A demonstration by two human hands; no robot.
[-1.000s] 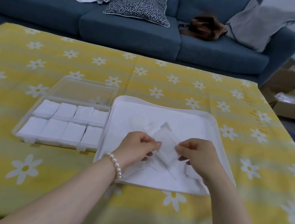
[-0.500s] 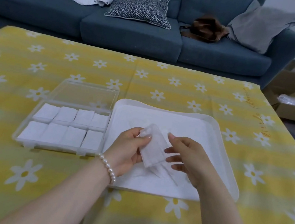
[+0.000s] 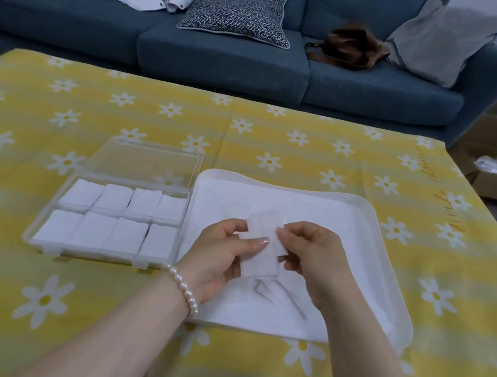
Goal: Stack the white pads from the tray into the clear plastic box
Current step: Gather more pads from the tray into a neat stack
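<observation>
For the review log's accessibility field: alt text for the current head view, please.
Both hands, left hand and right hand, hold a small stack of white rectangular pads above a white plastic tray. Left of it, a clear plastic compartment box, lid open, holds eight pad stacks on a yellow daisy-print tablecloth.

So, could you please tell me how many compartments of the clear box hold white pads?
8: in the clear box, four in the far row and four in the near row. How many pads are stacked in each cannot be seen.
</observation>
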